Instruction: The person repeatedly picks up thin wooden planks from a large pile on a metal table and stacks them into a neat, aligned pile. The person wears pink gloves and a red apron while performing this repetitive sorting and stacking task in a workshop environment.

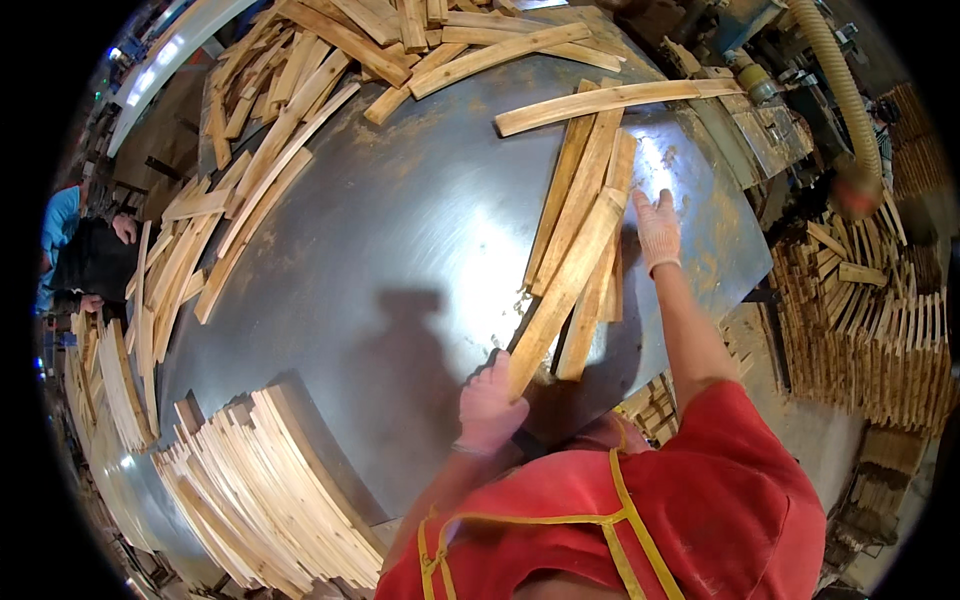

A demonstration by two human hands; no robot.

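Left hand (488,405), gloved, closed round the near end of a slat (565,290); fingers curled over the wood, thumb side hidden behind it. Right hand (657,228), also gloved, laid flat with fingers spread and nothing gripped, palm down on the table (400,230) just right of the far end of the same slat; whether touching the wood, impossible to tell. Held slat angled from the left fingers up and away toward the right fingers, lying atop a loose bundle (585,200) of similar slats. One long slat (620,97) crosswise just beyond the bundle's far end, well past the right fingertips.

Left of the left fingers, near the table's edge, a fanned stack (270,480) of thin slats, its lower part cut off by the dark rim. Farther left and beyond, a scattered heap (250,170) along the table's far side, individual pieces hard to separate. Right of the right fingers, off the table, piled offcuts (870,320), bent by the lens. Beyond those, a ribbed hose (840,90) and machine parts, blurred. At the far left rim, another person (80,250) in blue and black, mostly cut off. Red shirt and yellow apron straps (620,520) below both hands, hiding the table's near edge.
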